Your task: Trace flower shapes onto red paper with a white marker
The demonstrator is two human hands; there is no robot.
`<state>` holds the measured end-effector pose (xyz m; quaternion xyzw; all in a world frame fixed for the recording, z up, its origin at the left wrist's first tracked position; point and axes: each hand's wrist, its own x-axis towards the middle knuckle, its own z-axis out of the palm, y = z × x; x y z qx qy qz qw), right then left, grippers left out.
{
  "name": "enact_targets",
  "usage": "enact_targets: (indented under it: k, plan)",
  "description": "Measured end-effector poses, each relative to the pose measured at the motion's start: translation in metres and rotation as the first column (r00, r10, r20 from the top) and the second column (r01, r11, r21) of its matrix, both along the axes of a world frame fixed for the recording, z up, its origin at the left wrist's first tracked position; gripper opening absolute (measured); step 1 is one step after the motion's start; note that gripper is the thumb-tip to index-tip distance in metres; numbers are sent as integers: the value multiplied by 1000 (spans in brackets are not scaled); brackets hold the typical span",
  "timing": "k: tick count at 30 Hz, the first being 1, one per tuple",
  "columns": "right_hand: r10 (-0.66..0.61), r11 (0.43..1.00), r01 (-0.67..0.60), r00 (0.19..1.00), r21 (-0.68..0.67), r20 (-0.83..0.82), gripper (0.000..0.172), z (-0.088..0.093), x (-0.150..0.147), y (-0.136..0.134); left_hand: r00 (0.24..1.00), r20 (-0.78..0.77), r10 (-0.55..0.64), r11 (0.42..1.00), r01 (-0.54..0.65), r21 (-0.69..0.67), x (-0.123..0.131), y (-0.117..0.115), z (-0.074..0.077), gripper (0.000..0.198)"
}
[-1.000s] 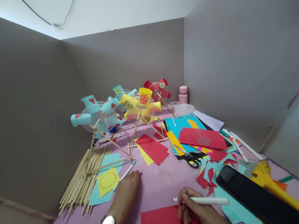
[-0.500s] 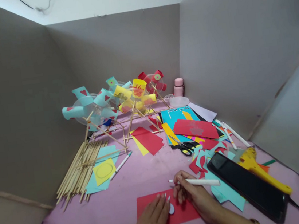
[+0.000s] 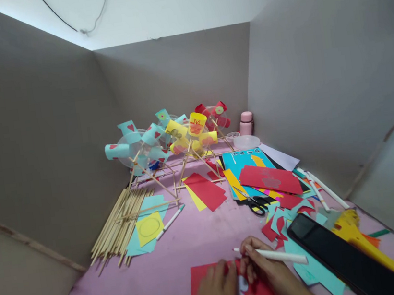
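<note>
At six o'clock on the pink table (image 3: 153, 284), the left hand (image 3: 216, 294) is lying spread flat on a red paper sheet (image 3: 199, 282), touching a small white disc (image 3: 242, 284). At its three o'clock, the right hand (image 3: 272, 277) is gripping a white pen (image 3: 282, 256).

Four paper wheels (image 3: 135, 148) and one pink bottle (image 3: 246, 122) stand on the desk (image 3: 157, 288). Also there: one pair of scissors (image 3: 257, 203), one black phone (image 3: 338, 259), one yellow glue gun (image 3: 369, 245), and one held white pen (image 3: 280, 255).
</note>
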<state>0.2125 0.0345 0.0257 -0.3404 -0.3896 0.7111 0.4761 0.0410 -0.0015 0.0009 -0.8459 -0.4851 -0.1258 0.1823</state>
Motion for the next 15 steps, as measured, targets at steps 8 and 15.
enact_targets:
  k: [8, 15]
  plan:
    - [-317, 840, -201, 573, 505, 756, 19, 32, 23, 27, 894, 58, 444, 896, -443, -23, -82, 83, 58, 44]
    - [-503, 844, -232, -27, 484, 864, 20, 59, 82, 107, 903, 68, 425, 905, -422, -53, -107, 110, 32, 48]
